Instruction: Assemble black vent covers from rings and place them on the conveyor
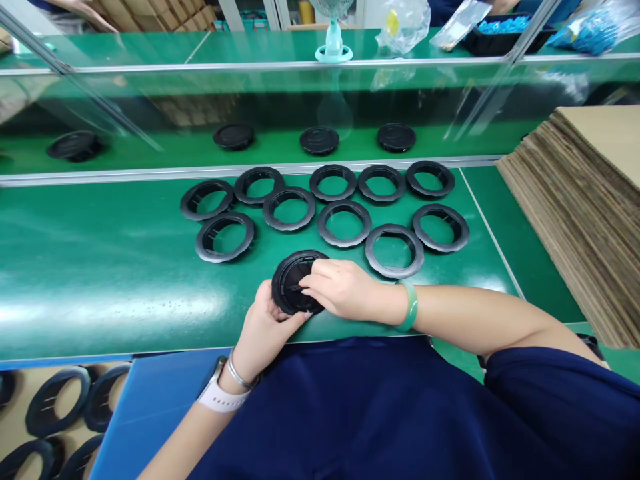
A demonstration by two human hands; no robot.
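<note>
A round black plastic vent piece (293, 283) is tilted up at the near edge of the green table, its ring closed by a dark centre. My left hand (270, 320) grips its lower left rim, thumb along the front. Over its right part, my right hand (335, 287) has its fingers bunched against the centre; whether they pinch a part there is hidden. Just beyond lie several loose black rings, among them one ring (395, 273) close to my right wrist and another ring (225, 259) farther left.
Several black discs, such as one disc (319, 140), sit on the green strip behind a metal rail (150, 176). Stacked cardboard sheets (565, 220) stand at the right. More rings (35, 407) lie in a box at lower left. A small fan (333, 50) stands on the upper shelf.
</note>
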